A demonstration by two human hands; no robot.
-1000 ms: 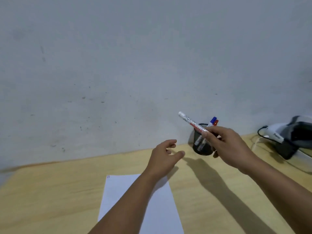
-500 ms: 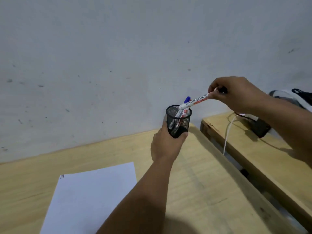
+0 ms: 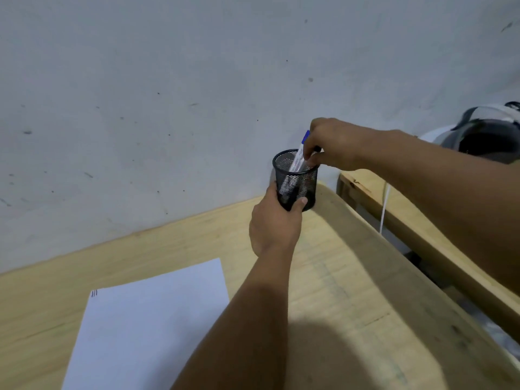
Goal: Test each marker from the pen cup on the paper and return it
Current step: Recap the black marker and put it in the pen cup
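Left hand [image 3: 274, 226] clamps pen cup [image 3: 295, 180]; right hand [image 3: 332, 144], directly above, pinches a near-upright marker [image 3: 298, 160] inside the rim.

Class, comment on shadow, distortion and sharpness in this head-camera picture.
Head view: a broad arm shadow darkens the table at bottom centre; wide-angle distortion bows the table's right edge; the paper looks bluish; the markers in the pen cup are soft.
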